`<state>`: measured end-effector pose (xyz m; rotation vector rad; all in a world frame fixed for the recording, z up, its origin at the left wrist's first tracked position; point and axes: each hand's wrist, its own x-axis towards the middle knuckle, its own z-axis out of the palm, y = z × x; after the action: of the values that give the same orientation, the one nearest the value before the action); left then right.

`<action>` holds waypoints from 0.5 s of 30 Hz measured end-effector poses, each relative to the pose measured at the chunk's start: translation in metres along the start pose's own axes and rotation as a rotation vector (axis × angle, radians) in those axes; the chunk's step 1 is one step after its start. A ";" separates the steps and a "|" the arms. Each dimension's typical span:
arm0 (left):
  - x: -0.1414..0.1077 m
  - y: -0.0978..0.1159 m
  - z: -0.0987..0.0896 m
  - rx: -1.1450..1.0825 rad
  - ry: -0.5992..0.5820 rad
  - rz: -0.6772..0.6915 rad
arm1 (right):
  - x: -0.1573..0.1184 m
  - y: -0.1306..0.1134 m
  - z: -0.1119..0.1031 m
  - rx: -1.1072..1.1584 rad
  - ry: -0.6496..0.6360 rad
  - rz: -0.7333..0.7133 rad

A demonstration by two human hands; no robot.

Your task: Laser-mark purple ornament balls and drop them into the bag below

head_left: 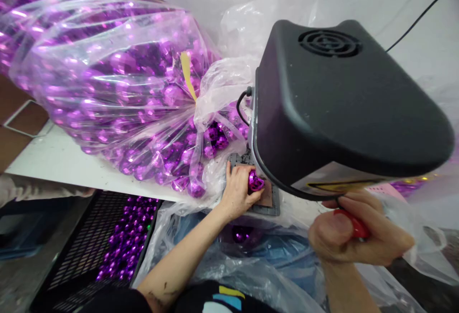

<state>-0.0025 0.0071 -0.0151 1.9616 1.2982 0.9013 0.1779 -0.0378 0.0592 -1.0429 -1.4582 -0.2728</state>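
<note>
My left hand (pixel 238 191) holds a shiny purple faceted ball (pixel 256 181) between thumb and fingers. The ball is over a brown pad on the grey metal base plate (pixel 274 198), beneath a black machine housing (pixel 344 98). To the right, my right hand (pixel 358 232) is wrapped round a red handle (pixel 353 223) below the housing's front edge. Another purple ball (pixel 241 233) lies below the base plate, near the clear plastic over my lap. The part of the machine directly above the held ball is hidden by the housing.
A large clear bag of purple balls (pixel 118 79) fills the left of the white table (pixel 46 155). Below it stands a black crate (pixel 79 241) with purple balls. A black cable runs up at the right. At far left, another person's arm (pixel 46 188) shows.
</note>
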 end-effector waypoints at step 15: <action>-0.001 -0.004 0.003 0.029 -0.044 -0.005 | -0.016 0.000 0.016 0.014 0.088 -0.003</action>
<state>-0.0027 0.0073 -0.0200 1.9889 1.2978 0.8370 0.1639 -0.0330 0.0421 -1.0056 -1.3805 -0.3069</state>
